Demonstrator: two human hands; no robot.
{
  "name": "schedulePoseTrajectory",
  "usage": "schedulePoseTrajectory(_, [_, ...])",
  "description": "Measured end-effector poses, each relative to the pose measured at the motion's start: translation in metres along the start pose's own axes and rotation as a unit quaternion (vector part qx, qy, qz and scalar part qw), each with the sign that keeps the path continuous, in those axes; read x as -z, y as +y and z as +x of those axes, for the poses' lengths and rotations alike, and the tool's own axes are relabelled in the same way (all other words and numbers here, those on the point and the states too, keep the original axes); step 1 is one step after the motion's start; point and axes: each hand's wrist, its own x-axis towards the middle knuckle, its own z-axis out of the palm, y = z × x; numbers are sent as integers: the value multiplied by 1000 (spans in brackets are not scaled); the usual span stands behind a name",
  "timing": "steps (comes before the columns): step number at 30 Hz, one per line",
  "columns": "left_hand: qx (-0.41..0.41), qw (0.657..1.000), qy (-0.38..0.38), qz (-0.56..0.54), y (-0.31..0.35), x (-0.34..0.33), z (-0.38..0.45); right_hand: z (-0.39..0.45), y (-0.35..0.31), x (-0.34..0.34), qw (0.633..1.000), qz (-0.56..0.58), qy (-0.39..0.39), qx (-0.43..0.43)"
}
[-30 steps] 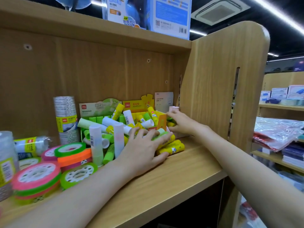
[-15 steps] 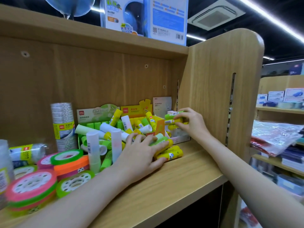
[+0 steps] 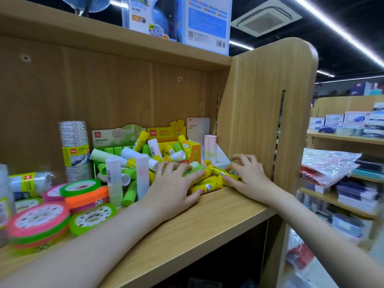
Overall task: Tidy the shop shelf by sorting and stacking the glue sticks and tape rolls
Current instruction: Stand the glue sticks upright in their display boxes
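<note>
Glue sticks [image 3: 207, 185] are heaped loose on the shelf [image 3: 218, 213] before their boxes; the left hand [image 3: 172, 190] is spread flat over them, seemingly as restraint, while yellow ones are gathered under the right hand [image 3: 247, 175], fingers curled; tape rolls [image 3: 83, 194] are stacked leftward

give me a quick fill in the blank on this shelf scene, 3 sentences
1. The left hand rests on a pile of loose ____ sticks.
2. The clear tape stack stands upright, ____ of the green display box.
3. The right hand touches loose sticks whose colour is ____.

Missing words: glue; left; yellow
</note>
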Motion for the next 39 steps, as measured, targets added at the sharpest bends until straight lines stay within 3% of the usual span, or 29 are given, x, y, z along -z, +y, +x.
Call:
schedulePoseTrajectory(4, [-13, 999, 21, -31, 0, -5, 1, 3, -1, 2, 994, 49, -99, 5])
schedulePoseTrajectory(7, [-32, 997, 55, -35, 2, -8, 1, 3, 3, 1, 975, 211, -68, -10])
schedulePoseTrajectory(9, [-20, 994, 72, -76, 3, -9, -2, 1, 1, 1, 965, 258, -43, -10])
schedulePoseTrajectory(11, [-11, 989, 92, -113, 0, -6, -2, 4, -5, 3, 978, 208, -23, 11])
schedulePoseTrajectory(14, [54, 989, 52, -130, -4, -4, -2, 7, -12, 1, 990, 134, 20, 26])
schedulePoseTrajectory(17, [89, 985, 56, -134, -3, -5, 0, 1, -21, 2, 984, 130, 100, 74])
schedulePoseTrajectory(20, [87, 986, 50, -130, -1, -2, 0, 0, -34, 2, 970, 175, 127, 108])
schedulePoseTrajectory(24, [41, 994, 57, -87, 0, 0, -4, 18, -53, -2, 959, 217, 67, 169])
schedulePoseTrajectory(28, [19, 995, 58, -76, -3, -1, 0, 54, -55, 12, 963, 164, -40, 209])
schedulePoseTrajectory(33, [16, 993, 107, -48, -6, -3, 3, 79, -50, 11, 959, 153, -58, 233])
schedulePoseTrajectory(36, [14, 997, 43, -60, -3, -3, 2, 80, -41, 9, 940, 260, -87, 205])
schedulePoseTrajectory(39, [17, 998, 21, -55, -3, 0, 3, 77, -38, 9, 944, 213, -99, 230])
